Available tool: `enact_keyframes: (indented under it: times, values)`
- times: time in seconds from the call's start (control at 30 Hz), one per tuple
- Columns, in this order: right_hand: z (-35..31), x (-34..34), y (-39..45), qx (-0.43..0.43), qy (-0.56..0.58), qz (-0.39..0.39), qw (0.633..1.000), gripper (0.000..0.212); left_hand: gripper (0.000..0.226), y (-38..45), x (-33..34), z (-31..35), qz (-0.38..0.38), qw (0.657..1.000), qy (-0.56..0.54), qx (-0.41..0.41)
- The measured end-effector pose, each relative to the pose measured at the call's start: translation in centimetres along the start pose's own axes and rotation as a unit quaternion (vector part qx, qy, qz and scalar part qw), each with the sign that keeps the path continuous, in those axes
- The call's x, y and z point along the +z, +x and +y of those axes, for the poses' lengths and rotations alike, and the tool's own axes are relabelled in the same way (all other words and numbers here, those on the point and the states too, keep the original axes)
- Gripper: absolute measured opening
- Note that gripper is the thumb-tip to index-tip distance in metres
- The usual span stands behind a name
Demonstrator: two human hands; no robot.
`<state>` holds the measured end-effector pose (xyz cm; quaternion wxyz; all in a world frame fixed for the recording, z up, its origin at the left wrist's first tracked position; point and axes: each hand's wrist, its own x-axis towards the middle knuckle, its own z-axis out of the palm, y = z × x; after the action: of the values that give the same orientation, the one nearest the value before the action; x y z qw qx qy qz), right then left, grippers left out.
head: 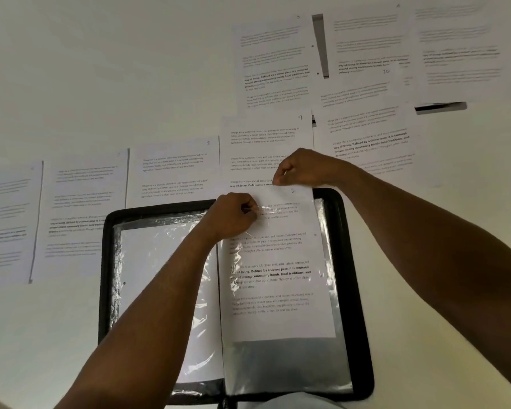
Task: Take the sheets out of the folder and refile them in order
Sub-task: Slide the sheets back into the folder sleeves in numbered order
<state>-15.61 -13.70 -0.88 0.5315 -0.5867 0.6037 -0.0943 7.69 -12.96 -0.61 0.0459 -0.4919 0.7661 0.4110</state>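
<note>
A black folder (351, 290) lies open on the white table, its clear plastic sleeves showing. A printed sheet (275, 276) sits partway in the right-hand sleeve, its top edge sticking out past the folder's far rim. My right hand (301, 168) pinches that top edge. My left hand (233, 215) pinches the crinkled mouth of the clear sleeve (263, 209) beside the sheet's upper left. The left-hand sleeve (160, 261) holds a white page.
Several printed sheets lie spread over the table beyond the folder: a row at the left (83, 214), one marked 9 (266, 143) just behind my hands, and overlapping ones at the far right (366, 84). Bare table lies on both sides of the folder.
</note>
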Motion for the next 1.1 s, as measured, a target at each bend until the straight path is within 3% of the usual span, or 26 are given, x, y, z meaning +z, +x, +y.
enact_keyframes:
  times: [0.17, 0.33, 0.47, 0.57, 0.67, 0.73, 0.87, 1.0, 1.1]
  values:
    - [-0.1, 0.7, 0.5, -0.013, -0.068, -0.007, 0.998, 0.023, 0.004, 0.0, -0.1, 0.1, 0.0, 1.0, 0.009, -0.001]
    - [-0.8, 0.8, 0.4, 0.001, -0.128, -0.109, 0.986, 0.022, 0.008, -0.1, -0.1, 0.1, 0.01, 1.0, -0.002, 0.002]
    - [-1.1, 1.4, 0.5, 0.03, -0.161, -0.199, 0.966, 0.005, 0.007, -0.1, 0.0, 0.0, 0.017, 1.0, -0.006, 0.012]
    - [-2.0, 1.5, 0.7, 0.06, -0.197, -0.254, 0.945, 0.035, 0.005, 0.0, 0.1, -0.2, 0.02, 1.0, -0.008, 0.007]
    - [-2.5, 1.4, 0.1, 0.07, -0.191, -0.274, 0.94, 0.027, 0.004, -0.1, 0.1, -0.4, 0.022, 1.0, -0.015, 0.001]
    - [-2.6, 0.9, -0.9, 0.077, -0.122, -0.25, 0.957, 0.023, 0.006, -0.2, 0.1, -0.6, 0.025, 0.999, -0.02, 0.002]
    - [-1.6, -0.1, -3.2, 0.099, 0.045, -0.15, 0.983, 0.047, 0.008, -0.6, 0.2, -0.5, 0.04, 0.999, -0.029, 0.003]
    - [0.5, 0.7, -6.2, 0.067, 0.234, -0.026, 0.97, 0.05, 0.009, -1.4, 1.2, -0.3, 0.081, 0.995, -0.056, 0.019]
    - [2.1, 2.3, -8.5, 0.064, 0.332, 0.024, 0.941, 0.054, 0.046, -2.6, 2.5, -0.1, 0.128, 0.989, -0.071, 0.034]
